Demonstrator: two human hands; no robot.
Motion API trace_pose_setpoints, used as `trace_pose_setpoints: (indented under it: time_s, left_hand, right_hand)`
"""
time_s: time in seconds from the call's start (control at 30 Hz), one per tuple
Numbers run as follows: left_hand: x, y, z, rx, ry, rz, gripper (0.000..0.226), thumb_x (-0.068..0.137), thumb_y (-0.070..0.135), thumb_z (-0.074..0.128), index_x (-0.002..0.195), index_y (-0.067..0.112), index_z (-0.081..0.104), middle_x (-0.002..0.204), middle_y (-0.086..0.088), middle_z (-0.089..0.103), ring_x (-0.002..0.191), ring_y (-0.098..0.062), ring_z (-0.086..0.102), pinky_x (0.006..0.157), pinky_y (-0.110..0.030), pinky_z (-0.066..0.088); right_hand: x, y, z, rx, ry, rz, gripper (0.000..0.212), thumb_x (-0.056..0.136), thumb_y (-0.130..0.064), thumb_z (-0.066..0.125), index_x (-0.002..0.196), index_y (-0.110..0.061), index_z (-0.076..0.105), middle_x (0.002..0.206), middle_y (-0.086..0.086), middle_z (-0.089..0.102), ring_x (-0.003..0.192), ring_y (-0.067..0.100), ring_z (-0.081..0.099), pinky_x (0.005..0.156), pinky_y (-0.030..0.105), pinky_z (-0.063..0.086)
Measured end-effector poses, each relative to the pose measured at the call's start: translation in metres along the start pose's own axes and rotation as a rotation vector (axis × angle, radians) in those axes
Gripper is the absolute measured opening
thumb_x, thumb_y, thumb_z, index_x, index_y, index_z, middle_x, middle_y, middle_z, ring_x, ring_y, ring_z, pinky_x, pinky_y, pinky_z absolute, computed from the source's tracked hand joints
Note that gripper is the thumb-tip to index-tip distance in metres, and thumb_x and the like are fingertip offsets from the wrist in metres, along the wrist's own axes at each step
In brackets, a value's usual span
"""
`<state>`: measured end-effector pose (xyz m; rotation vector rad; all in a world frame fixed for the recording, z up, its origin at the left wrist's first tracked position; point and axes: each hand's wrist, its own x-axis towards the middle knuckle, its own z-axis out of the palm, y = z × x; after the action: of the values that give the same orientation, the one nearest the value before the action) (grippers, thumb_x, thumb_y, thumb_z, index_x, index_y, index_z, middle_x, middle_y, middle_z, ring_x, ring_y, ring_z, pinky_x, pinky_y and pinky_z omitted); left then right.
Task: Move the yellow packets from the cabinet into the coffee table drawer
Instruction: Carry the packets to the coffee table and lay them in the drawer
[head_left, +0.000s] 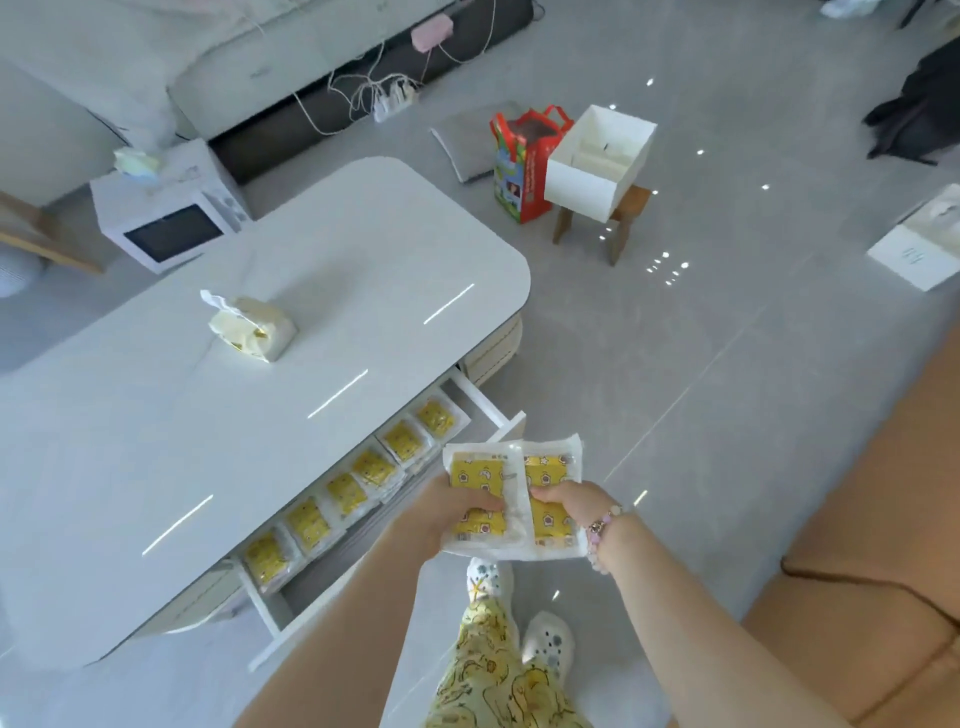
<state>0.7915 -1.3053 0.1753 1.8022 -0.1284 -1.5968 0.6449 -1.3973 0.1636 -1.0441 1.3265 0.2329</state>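
A row of yellow packets is already lying in the open drawer, while the left hand is gripping a left packet and the right hand a right packet just beside the drawer front, both awaiting placement; cabinet out of view.

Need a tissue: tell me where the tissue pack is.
In the head view, the tissue pack lies on the coffee table, left of centre, beyond the open drawer.

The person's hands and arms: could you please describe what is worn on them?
Both forearms are bare, with no sleeves in view. Above the right hand, the wrist carries a bracelet of pink, pale and darker beads. The left hand wears no glove or watch.
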Motion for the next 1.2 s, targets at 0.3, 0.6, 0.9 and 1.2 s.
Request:
trace_pose_setpoints:
  time_s: [0.3, 0.6, 0.9, 1.2]
  left_hand:
    - [0.068, 0.018, -0.019, -0.07, -0.024, -0.101, 0.036, 0.072, -0.003, 0.072, 0.106, 0.007, 0.068, 0.099, -0.011, 0.073, 0.09, -0.029, 0.069, 0.078, -0.037, 0.057]
    - [0.138, 0.029, -0.049, -0.213, 0.002, -0.173, 0.028, 0.071, -0.005, 0.071, 0.096, 0.007, 0.068, 0.086, -0.009, 0.074, 0.076, -0.025, 0.07, 0.062, -0.03, 0.054]
    - [0.227, -0.003, -0.056, -0.372, 0.102, -0.187, 0.029, 0.067, -0.006, 0.077, 0.091, 0.007, 0.065, 0.068, -0.005, 0.072, 0.06, -0.018, 0.069, 0.05, -0.024, 0.05]
    - [0.338, -0.067, -0.083, -0.439, 0.232, -0.121, 0.029, 0.075, -0.001, 0.071, 0.103, 0.001, 0.062, 0.071, -0.006, 0.071, 0.058, -0.018, 0.067, 0.049, -0.024, 0.049]
  right_hand:
    - [0.065, -0.033, -0.005, -0.053, -0.004, 0.108, 0.036, 0.082, -0.032, 0.071, 0.105, -0.004, 0.068, 0.099, 0.012, 0.071, 0.094, 0.028, 0.068, 0.095, 0.043, 0.05]
    - [0.143, -0.077, 0.004, -0.145, -0.081, 0.165, 0.055, 0.067, -0.04, 0.079, 0.11, -0.008, 0.067, 0.107, 0.009, 0.07, 0.1, 0.027, 0.065, 0.093, 0.04, 0.05]
    - [0.251, -0.08, 0.015, -0.357, -0.181, 0.13, 0.036, 0.07, -0.044, 0.076, 0.093, -0.018, 0.072, 0.099, -0.001, 0.071, 0.097, 0.019, 0.065, 0.093, 0.033, 0.048]
    - [0.371, -0.067, 0.058, -0.405, -0.213, 0.022, 0.066, 0.083, -0.033, 0.07, 0.136, -0.004, 0.044, 0.133, 0.009, 0.053, 0.106, 0.021, 0.053, 0.076, 0.023, 0.039]
